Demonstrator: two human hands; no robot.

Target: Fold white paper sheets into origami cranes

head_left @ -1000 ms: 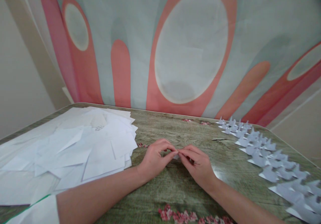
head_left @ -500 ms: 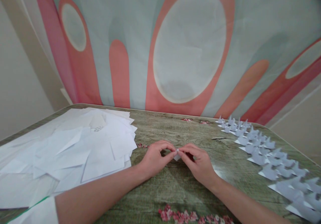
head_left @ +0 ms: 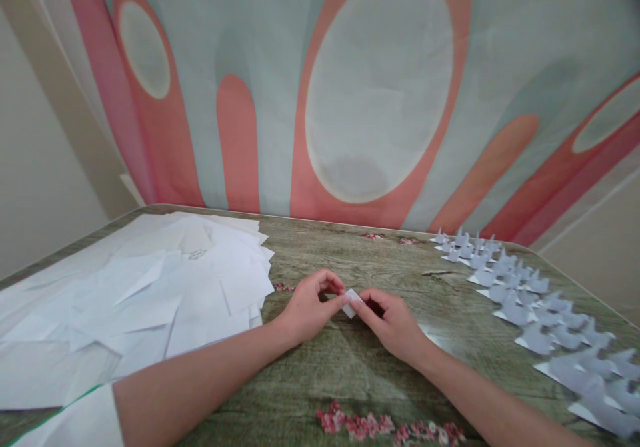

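Between my hands, a little above the middle of the table, is a small folded piece of white paper (head_left: 351,304). My left hand (head_left: 314,305) pinches its left side with thumb and fingers. On the right side, my right hand (head_left: 389,318) grips it between thumb and index finger. The paper shows as a small tilted diamond, and the fingertips hide part of its edges. Its finer folds are too small to make out.
A wide heap of loose white paper sheets (head_left: 200,300) covers the left of the table. Several rows of folded white paper birds (head_left: 537,339) stand along the right edge. The wood-patterned tabletop (head_left: 320,393) has pink flower prints. A patterned curtain (head_left: 275,133) hangs behind.
The small paper has turned and shows more of its face. My left fingers have lifted and shifted slightly left, and the right fingertips now lie lower across the paper.
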